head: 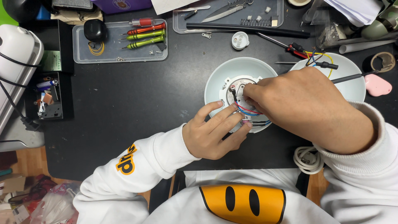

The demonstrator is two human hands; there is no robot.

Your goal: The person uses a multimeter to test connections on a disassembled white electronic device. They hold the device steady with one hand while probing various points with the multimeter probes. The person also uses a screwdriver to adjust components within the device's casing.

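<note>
Item: round pale lamp base point(224, 72), lying open side up on the black table point(137, 108), directly ahead of the person. At its centre sits a white fitting plate point(237, 83) with thin red, blue and black wires point(248, 110) looping across it toward the near rim. Handling, as a judgement: the shell looks light and rigid, probably plastic, and apt to slide on the smooth top, so it is best steadied at the rim; the wires are soft and springy, and their joints likely fragile, so grip along the insulation. Left hand point(213, 135): comes in from the near side of the base, palm down, fingers extended and loosely together, tips resting on the wires at the near rim. Right hand point(302, 105): arches over the base from its right, fingertips bunched at the plate's centre; what they pinch is hidden. Beyond the base: tray of screwdrivers point(120, 41).
</note>
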